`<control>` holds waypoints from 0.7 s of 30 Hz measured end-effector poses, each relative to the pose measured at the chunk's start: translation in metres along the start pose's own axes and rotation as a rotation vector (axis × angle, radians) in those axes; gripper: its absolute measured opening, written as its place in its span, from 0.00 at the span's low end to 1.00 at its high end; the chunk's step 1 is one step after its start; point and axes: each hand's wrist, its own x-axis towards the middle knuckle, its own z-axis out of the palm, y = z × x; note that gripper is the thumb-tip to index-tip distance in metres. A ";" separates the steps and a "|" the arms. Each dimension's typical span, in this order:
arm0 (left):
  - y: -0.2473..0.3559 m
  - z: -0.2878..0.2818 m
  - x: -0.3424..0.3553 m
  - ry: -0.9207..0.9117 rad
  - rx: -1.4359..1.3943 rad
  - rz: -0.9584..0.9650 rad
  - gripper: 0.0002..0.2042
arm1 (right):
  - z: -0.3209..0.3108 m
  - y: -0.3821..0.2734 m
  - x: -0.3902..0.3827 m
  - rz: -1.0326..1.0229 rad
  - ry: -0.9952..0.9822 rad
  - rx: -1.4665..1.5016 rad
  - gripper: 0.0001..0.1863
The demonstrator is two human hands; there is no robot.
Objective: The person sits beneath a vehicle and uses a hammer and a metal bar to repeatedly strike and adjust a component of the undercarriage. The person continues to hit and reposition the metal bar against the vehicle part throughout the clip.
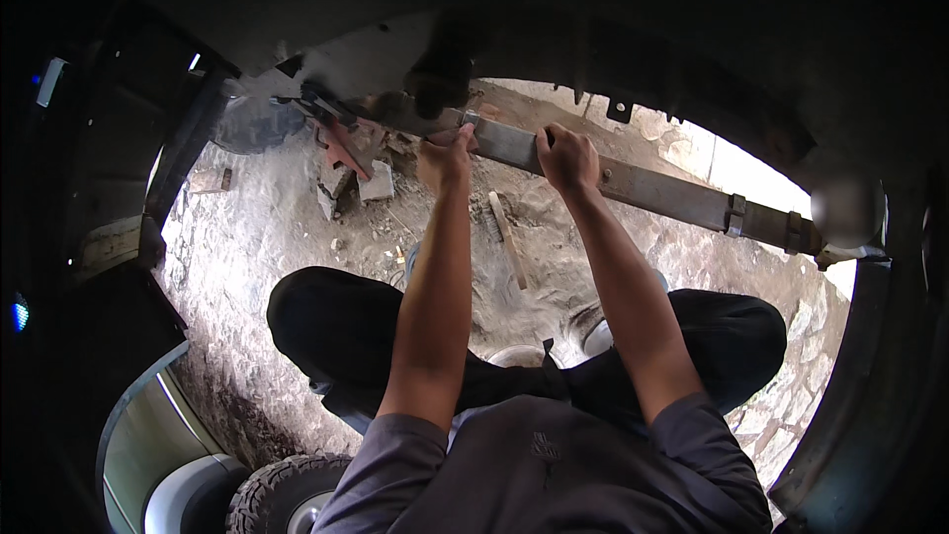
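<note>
A long grey metal leaf spring (672, 198) runs across in front of me, sloping down to the right, with metal clips (734, 215) round it near its right end. My right hand (570, 158) is closed over the middle of the spring, its fingers wrapped over the far edge. My left hand (445, 160) is closed at the spring's near edge, beside another upright clip (472, 119). Its fingertips are partly hidden, and a small reddish patch shows by them that I cannot make out.
Dark vehicle bodywork (168, 168) arches round and above me. A red metal stand (343, 150) and broken blocks (377, 183) are at the far left. A wooden-handled brush (510, 242) lies on the dirt between my feet. Lower left are a tyre (282, 489) and a green panel (148, 435).
</note>
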 end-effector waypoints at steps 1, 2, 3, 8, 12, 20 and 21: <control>-0.006 0.000 0.003 -0.044 -0.050 -0.004 0.29 | 0.000 0.000 0.000 0.002 -0.008 0.006 0.17; -0.019 0.003 0.007 -0.094 -0.134 0.002 0.29 | 0.000 0.001 -0.002 0.003 -0.006 0.006 0.17; -0.032 0.005 0.014 -0.135 -0.220 0.008 0.29 | 0.001 -0.002 -0.003 -0.002 -0.004 0.014 0.17; -0.038 0.007 0.018 0.018 -0.128 0.115 0.28 | 0.002 -0.004 -0.005 -0.015 0.006 0.012 0.17; -0.009 0.005 -0.006 0.087 -0.004 0.118 0.28 | 0.000 0.004 -0.003 0.012 0.021 -0.002 0.16; -0.026 0.019 0.018 -0.055 -0.139 -0.018 0.28 | 0.003 0.002 -0.001 -0.002 0.009 -0.035 0.17; -0.020 0.017 0.016 0.004 -0.072 0.001 0.27 | 0.003 0.001 -0.001 0.005 0.000 -0.034 0.17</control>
